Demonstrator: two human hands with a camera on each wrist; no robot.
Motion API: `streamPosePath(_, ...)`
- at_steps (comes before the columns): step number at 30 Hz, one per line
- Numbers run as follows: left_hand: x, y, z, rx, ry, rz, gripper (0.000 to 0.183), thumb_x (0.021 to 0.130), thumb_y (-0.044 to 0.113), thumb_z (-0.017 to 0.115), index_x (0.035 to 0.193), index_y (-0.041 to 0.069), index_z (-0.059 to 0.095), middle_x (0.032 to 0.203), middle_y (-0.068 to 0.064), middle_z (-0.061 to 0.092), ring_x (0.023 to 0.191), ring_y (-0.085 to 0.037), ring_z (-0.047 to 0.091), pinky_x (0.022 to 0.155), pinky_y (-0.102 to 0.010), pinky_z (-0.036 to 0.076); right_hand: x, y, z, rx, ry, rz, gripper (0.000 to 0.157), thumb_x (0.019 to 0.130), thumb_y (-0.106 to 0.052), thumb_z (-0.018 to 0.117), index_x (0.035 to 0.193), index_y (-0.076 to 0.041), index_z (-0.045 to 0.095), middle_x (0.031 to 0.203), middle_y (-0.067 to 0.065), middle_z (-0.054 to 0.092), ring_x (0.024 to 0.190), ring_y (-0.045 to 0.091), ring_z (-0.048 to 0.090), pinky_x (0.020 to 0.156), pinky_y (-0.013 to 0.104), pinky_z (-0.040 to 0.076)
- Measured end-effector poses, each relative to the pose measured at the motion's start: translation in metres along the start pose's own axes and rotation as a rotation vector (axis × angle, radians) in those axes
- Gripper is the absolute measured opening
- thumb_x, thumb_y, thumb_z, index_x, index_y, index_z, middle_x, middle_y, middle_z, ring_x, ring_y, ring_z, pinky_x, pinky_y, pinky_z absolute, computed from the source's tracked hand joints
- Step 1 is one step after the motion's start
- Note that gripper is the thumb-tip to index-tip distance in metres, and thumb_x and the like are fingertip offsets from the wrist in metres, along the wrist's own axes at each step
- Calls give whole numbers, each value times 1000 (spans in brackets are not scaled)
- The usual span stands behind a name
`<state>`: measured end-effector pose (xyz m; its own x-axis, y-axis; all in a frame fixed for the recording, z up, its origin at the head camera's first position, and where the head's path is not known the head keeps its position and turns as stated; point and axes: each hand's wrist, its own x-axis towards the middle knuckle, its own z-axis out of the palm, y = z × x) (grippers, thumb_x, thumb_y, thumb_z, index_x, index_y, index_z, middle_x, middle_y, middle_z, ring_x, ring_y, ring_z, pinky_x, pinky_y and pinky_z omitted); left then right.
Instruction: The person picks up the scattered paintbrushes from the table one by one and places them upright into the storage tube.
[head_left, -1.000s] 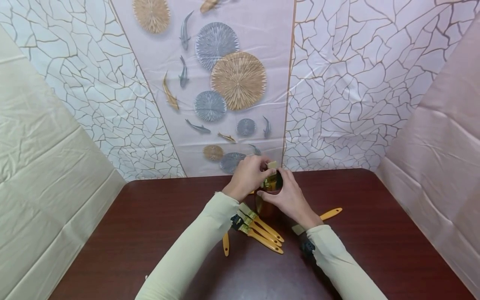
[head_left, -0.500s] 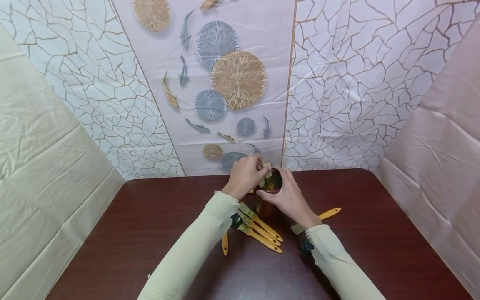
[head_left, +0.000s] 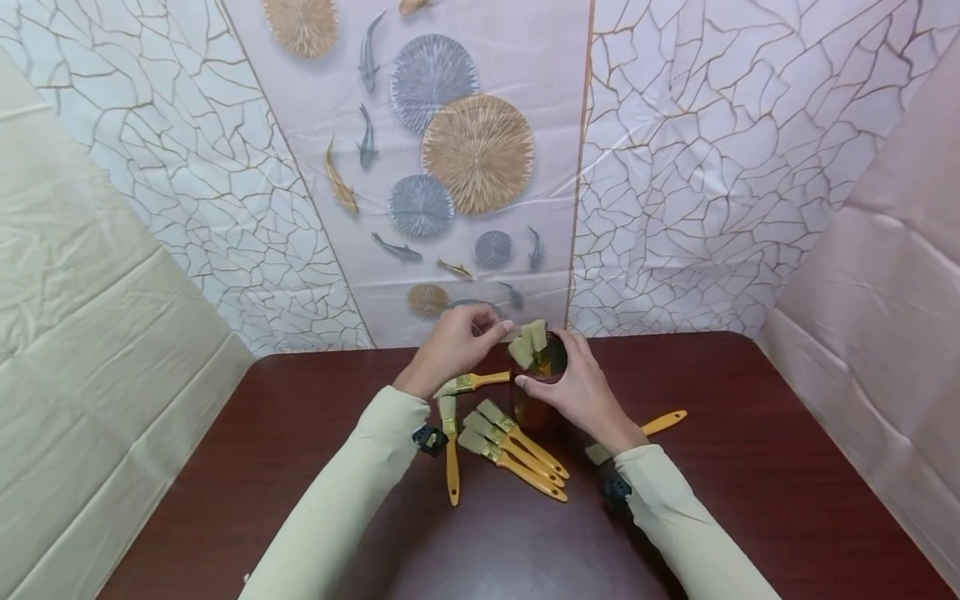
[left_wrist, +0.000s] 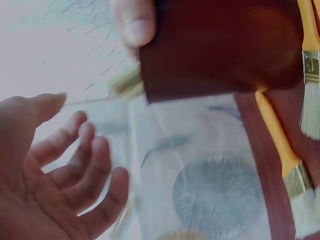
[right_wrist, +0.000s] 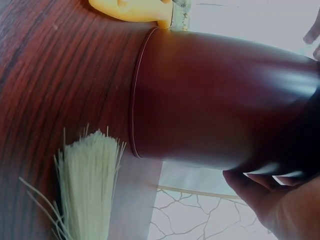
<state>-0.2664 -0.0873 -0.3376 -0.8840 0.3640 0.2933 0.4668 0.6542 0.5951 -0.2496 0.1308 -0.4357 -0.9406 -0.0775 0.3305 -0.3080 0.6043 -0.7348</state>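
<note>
At rear: patterned backdrop (head_left: 675, 167), with gold crackle lines on white at both sides and fish and round medallions on a pale centre strip. At either side: plain draped panels (head_left: 97, 333). Below: dark red, wood-grained surface (head_left: 750, 517). Across the surface: two pale sleeves (head_left: 337, 492), extended forward.

At far centre of surface: dark red cylindrical container (right_wrist: 210, 100), upright. Right hand (head_left: 581, 383): wrapped around the container near the rim, gripping from the right. Left hand (head_left: 457, 346): free, fingers relaxed and loosely bent, thumb spread; positioned just left of the container, apart from it.

Inside container: upright brushes (head_left: 528, 342), pale bristles up, leaning toward the left of the rim; exact count unclear from overlap. In front of container: three fanned brushes (head_left: 529, 478), yellow handles toward near right. Left of these: lone brush (head_left: 451, 450), bristles away from the person. Left of container: crosswise brush (head_left: 487, 379), handle toward the container; contact unclear. At right: partly hidden brush (head_left: 663, 422), lying beyond and beneath the right wrist.

On wrists: small black devices (head_left: 430, 439).
</note>
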Motion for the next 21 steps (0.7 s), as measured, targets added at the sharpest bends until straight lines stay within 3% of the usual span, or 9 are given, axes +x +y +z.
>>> streamPosePath(5,-15,-6,-26,-14,-79,-62,26,106,35,66,104,12,78,100,-2,76,89,-17,72,80,-39,59,0,-1,-2,0,-18,10,108,81,-60,87,162,-10,35,156,17,41,128,37,56,105,58,50)
streamPosePath(11,-38,-13,-45,-55,-146,-124,25,106,36,67,108,12,77,93,-1,74,78,-17,70,71,-37,58,2,-4,-3,5,-21,15,107,81,-57,87,163,-12,34,158,16,39,130,37,55,105,59,49)
streamPosePath(15,-51,-27,-44,-53,-147,-163,25,105,33,68,105,9,76,88,-4,73,71,-15,69,70,-36,58,2,-4,-4,1,-19,24,108,81,-58,87,163,-13,33,160,17,37,132,38,54,106,60,48)
streamPosePath(21,-72,-55,-28,-159,-146,-333,26,104,27,71,113,3,73,94,-8,76,76,-19,76,74,-35,62,0,-3,-2,-1,-29,26,108,81,-60,87,163,-13,34,160,16,38,132,38,54,106,60,49)
